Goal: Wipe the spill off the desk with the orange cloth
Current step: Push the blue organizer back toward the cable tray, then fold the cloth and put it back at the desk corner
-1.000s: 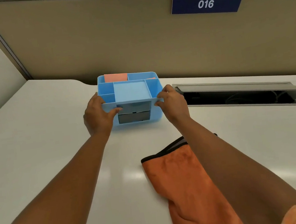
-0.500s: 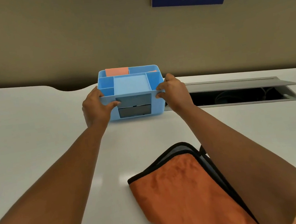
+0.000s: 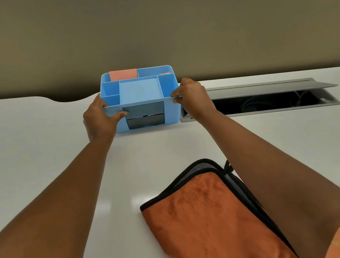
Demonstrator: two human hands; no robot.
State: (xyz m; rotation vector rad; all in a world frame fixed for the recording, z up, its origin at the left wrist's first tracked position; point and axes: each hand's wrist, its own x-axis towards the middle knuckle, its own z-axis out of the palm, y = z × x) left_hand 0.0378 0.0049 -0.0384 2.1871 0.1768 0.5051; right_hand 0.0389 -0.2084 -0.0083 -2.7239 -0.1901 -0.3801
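Gripping a blue desk organizer (image 3: 140,99) at both ends, a person at workstation 016 holds it against the far edge of the white desk (image 3: 37,146), the left hand (image 3: 99,121) wrapped round its left front corner with the thumb pressed on the front face, the right hand (image 3: 192,98) pinching the right front corner. The orange cloth (image 3: 206,217) lies folded and untouched on the near side of the desk, partly under the right forearm, well apart from the organizer. No spill can be made out on the glossy surface. The risk from here appears twofold: a shove to the right could tip the organizer's base over the lip of the open cable tray (image 3: 269,102) just beside it, and a forearm drawn back carelessly could drag the cloth toward the desk's near edge. Compared with a second ago, the organizer sits further back toward the partition (image 3: 109,39) and closer to the cable tray, with both hands keeping the same hold, while the view has tilted lower, showing more of the cloth.
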